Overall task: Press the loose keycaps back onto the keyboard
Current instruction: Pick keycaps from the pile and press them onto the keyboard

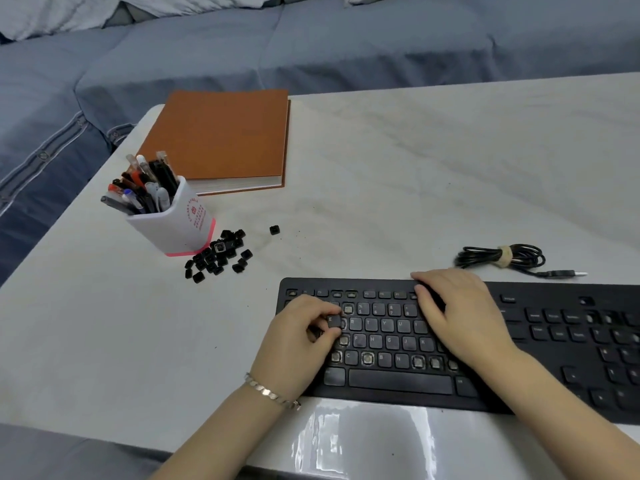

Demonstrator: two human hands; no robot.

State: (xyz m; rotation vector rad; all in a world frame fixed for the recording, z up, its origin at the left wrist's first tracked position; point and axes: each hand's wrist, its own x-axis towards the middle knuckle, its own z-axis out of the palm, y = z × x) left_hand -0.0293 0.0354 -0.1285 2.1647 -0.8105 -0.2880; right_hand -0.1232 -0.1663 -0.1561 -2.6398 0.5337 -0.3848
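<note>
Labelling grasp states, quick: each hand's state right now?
Left hand: pinches a small black square plastic keycap.
Right hand: open, flat on the black plastic keyboard.

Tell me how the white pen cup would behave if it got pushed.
The pen cup probably tips rather than slides: it is tall, and its pens stick out high, leaning left. Pushed right, it would likely scatter the keycap pile at its base.
</note>
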